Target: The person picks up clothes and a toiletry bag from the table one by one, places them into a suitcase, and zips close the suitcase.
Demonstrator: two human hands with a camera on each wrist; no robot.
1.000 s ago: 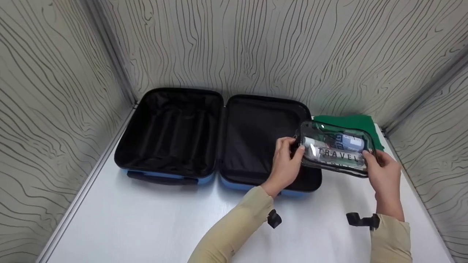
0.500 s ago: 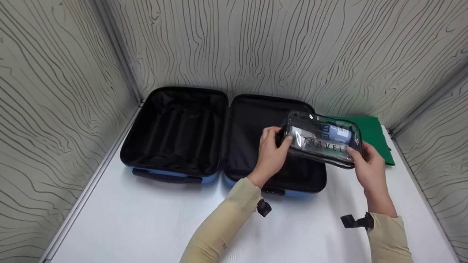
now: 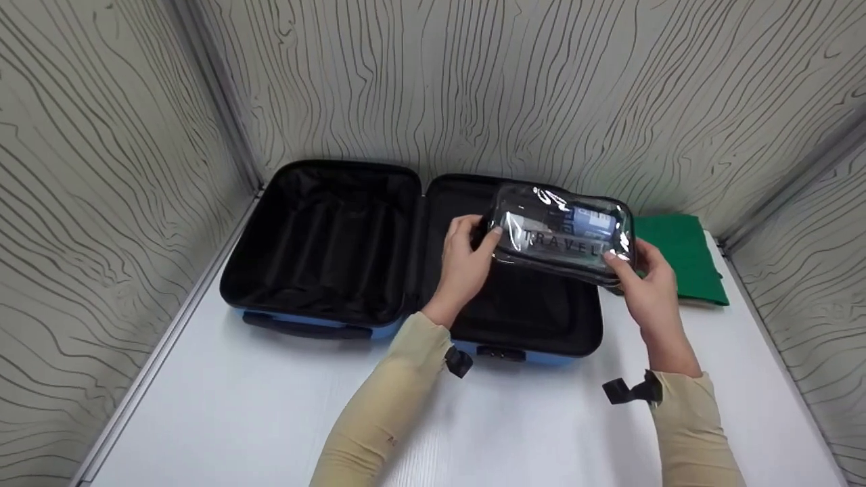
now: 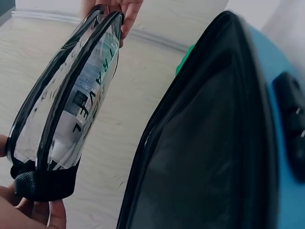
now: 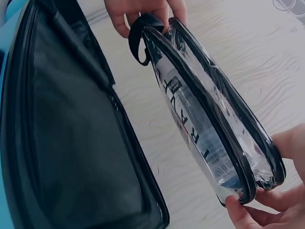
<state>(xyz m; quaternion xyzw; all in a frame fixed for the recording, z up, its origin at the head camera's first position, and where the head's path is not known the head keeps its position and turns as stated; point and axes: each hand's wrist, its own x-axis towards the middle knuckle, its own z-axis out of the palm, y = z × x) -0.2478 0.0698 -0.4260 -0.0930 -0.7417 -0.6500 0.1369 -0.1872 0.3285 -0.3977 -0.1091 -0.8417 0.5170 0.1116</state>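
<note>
A clear toiletry pouch (image 3: 541,253) with black trim and the word TRAVEL is held up over the right half of an open suitcase (image 3: 521,314). Inside the pouch show a blue bottle (image 3: 594,223) and a pale tube-like item. My left hand (image 3: 467,260) grips the pouch's left end, thumb on the front, beside a black strap (image 4: 45,183). On the opposite end, my right hand (image 3: 649,291) pinches the lower corner, its thumb on the front face and its fingers behind. Both wrist views show a gap between pouch and suitcase rim.
The suitcase's deeper left half (image 3: 325,264) lies open with a black lining and blue shell. A folded green cloth (image 3: 690,260) rests on the white table (image 3: 270,406) to the right. Patterned walls (image 3: 473,88) enclose the back and sides.
Both hands have carried the pouch left and slightly up, from beside the green cloth to over the suitcase's right half. More of the green cloth now shows.
</note>
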